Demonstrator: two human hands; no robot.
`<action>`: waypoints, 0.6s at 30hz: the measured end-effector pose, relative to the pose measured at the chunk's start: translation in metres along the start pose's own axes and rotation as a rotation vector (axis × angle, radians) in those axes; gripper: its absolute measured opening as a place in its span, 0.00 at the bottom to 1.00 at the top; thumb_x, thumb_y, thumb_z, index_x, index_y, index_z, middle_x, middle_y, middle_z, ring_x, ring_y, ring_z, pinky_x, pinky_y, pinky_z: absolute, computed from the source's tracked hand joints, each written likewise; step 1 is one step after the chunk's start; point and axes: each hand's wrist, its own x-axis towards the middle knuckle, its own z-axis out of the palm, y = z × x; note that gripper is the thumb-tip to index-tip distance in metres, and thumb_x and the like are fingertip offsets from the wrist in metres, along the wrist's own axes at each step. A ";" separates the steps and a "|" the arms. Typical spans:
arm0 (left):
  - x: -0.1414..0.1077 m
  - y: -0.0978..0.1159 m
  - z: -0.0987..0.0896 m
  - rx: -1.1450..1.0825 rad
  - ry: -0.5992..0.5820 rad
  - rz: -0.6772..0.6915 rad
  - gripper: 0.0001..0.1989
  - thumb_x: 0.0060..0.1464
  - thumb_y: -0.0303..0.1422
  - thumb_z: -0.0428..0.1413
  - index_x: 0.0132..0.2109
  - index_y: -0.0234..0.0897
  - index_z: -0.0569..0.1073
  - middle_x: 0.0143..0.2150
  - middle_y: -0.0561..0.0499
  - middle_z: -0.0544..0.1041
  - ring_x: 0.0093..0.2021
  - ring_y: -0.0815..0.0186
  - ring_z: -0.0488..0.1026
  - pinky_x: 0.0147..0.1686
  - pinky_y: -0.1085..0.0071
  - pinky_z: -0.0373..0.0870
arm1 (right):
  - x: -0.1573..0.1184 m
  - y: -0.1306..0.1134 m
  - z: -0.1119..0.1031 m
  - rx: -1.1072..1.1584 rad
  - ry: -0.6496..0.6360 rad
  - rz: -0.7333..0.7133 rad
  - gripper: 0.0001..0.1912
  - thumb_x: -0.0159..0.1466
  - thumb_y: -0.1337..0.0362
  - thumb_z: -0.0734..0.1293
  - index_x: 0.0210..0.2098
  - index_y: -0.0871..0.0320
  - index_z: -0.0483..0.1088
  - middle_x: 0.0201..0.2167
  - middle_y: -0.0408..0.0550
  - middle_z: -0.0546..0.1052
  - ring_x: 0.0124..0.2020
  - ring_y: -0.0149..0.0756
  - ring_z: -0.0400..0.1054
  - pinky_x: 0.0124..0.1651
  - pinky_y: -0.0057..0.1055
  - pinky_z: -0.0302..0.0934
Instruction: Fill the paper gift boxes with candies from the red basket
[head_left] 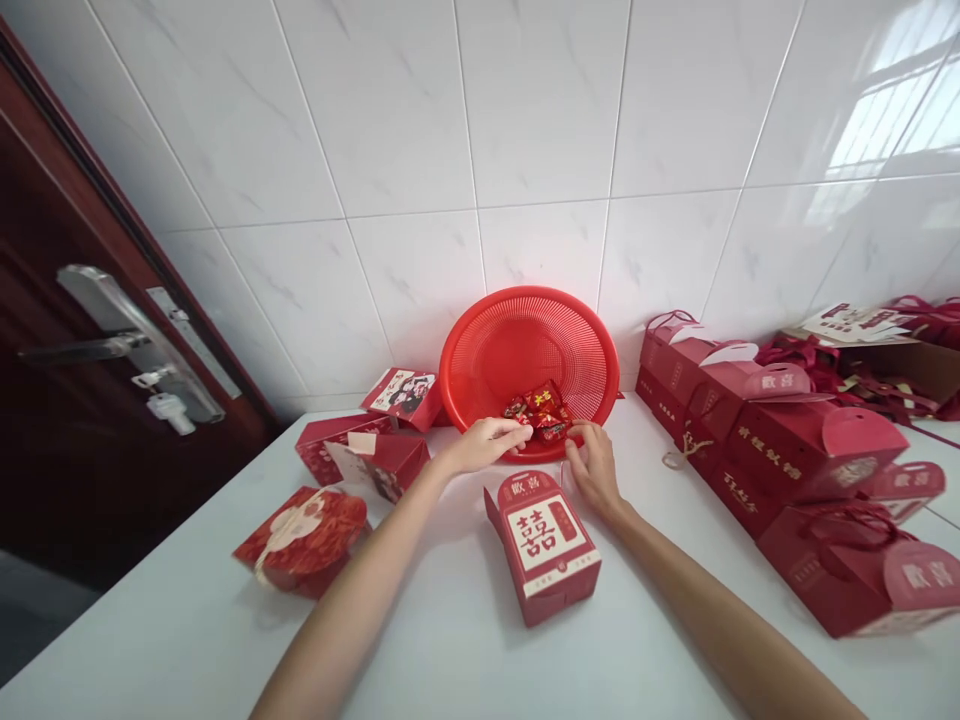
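Several red wrapped candies (541, 405) with gold print lie at the low front of a red plastic basket (517, 305), which leans tilted against the wall. My left hand (489, 443) reaches over the basket's front rim, its thumb and fingers pinched at the left edge of the candies. On the other side, my right hand (594, 465) is at the rim by the candies, fingers bent and the thumb apart, with nothing visible between them. Between my forearms a red gift box (551, 545) with a white label lies on the table, its end flap open toward the basket.
Left of my left arm sit a red box tied with string (304, 535), some dark red boxes (382, 460) and a box with a printed couple (405, 392). Stacked red boxes (757, 450) line the right side. A carton (892, 360) stands behind them; a door (90, 330) is at left.
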 end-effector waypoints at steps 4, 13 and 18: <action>-0.031 0.019 -0.006 0.008 -0.214 -0.118 0.18 0.53 0.48 0.61 0.40 0.37 0.81 0.41 0.49 0.83 0.44 0.57 0.78 0.45 0.67 0.72 | -0.013 -0.017 -0.020 0.247 -0.051 0.253 0.12 0.64 0.54 0.58 0.35 0.55 0.65 0.35 0.49 0.74 0.37 0.42 0.67 0.42 0.38 0.63; -0.058 0.049 0.017 -0.044 -0.145 -0.039 0.26 0.41 0.29 0.65 0.50 0.39 0.72 0.40 0.53 0.76 0.40 0.64 0.73 0.41 0.68 0.72 | -0.039 -0.045 -0.046 0.619 -0.169 0.472 0.21 0.63 0.44 0.61 0.39 0.56 0.67 0.36 0.48 0.73 0.26 0.35 0.66 0.36 0.35 0.64; -0.073 0.080 0.028 0.082 -0.077 0.214 0.07 0.51 0.27 0.58 0.39 0.39 0.78 0.35 0.52 0.77 0.38 0.65 0.73 0.44 0.69 0.69 | -0.029 -0.050 -0.056 0.597 -0.148 0.429 0.23 0.63 0.42 0.57 0.39 0.56 0.67 0.41 0.50 0.74 0.28 0.35 0.68 0.38 0.35 0.66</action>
